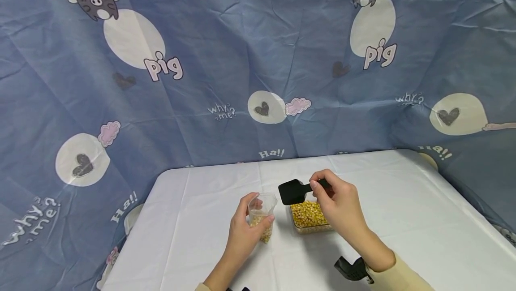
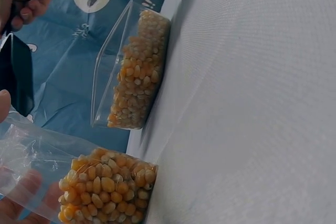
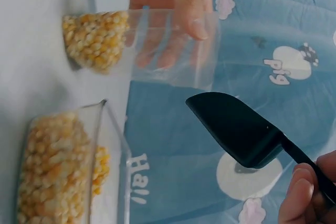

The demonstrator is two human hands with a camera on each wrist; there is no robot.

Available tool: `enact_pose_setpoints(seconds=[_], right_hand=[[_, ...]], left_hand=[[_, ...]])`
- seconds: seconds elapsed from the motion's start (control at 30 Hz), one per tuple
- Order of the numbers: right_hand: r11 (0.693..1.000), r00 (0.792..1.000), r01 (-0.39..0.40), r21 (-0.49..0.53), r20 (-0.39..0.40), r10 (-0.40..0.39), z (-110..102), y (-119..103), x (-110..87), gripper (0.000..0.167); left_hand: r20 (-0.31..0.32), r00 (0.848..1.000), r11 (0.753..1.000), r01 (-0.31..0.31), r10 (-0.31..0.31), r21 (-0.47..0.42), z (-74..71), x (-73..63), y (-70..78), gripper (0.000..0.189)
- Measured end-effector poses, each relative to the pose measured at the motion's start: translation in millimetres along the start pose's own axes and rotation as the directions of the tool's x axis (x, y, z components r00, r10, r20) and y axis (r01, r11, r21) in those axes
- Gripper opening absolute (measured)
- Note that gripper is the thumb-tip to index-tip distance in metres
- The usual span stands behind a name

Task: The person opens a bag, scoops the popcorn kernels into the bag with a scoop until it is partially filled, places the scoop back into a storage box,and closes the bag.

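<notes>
Head view: left hand (image 1: 244,230) grips bag (image 1: 262,209), right hand (image 1: 339,198) pinches scoop (image 1: 292,192); narrow worktop (image 1: 281,233) gap separates bag from box (image 1: 313,228) edge.

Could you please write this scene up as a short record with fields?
Left hand: holds the bag around its side
Right hand: pinches the scoop by its handle
Bag: clear, upright, mouth open, corn in its lower part
Scoop: black, raised higher than the box; load, if any, unclear
Box: clear, uncovered, holding corn, right of the bag in the head view
Surface: white tabletop
Backdrop: blue cloth with pig prints
</notes>
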State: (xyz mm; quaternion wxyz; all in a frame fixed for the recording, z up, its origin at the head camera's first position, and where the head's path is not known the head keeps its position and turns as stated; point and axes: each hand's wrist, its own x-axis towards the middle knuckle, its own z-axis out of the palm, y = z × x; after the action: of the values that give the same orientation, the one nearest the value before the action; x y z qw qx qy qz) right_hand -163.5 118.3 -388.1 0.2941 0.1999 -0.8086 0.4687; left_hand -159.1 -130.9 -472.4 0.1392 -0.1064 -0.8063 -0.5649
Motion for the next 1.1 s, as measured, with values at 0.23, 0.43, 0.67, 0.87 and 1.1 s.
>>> enact_pose_setpoints(seconds=[0.23, 0.43, 0.67, 0.87, 1.1], right_hand=[[0.998, 0.999, -0.039, -0.046, 0.035, 0.04, -4.6, 12.0, -5.4, 0.009], [0.992, 0.994, -0.081, -0.101, 0.069, 0.088, -7.0, 21.4, -11.3, 0.008], [0.985, 0.982, -0.142, -0.099, 0.112, 0.153, -7.8, 26.3, -14.8, 0.007], [0.979, 0.973, -0.148, -0.138, 0.159, 0.17, -3.8, 30.1, -18.1, 0.007], [0.969, 0.962, -0.17, -0.181, 0.18, 0.203, 3.2, 33.5, -20.4, 0.009]], left_hand=[[-0.004, 1.0, 0.999, -0.028, 0.028, 0.015, -0.4, -0.3, 0.9, 0.065], [-0.002, 1.0, 1.0, -0.026, 0.026, 0.009, -0.6, -0.5, 1.4, 0.064], [0.002, 1.0, 1.0, -0.024, 0.024, -0.002, 0.2, -0.4, 0.8, 0.065], [0.01, 1.0, 1.0, -0.007, 0.007, -0.017, 0.7, 0.2, -2.5, 0.068], [0.009, 1.0, 1.0, -0.002, 0.002, -0.013, 0.8, -0.8, -3.4, 0.066]])
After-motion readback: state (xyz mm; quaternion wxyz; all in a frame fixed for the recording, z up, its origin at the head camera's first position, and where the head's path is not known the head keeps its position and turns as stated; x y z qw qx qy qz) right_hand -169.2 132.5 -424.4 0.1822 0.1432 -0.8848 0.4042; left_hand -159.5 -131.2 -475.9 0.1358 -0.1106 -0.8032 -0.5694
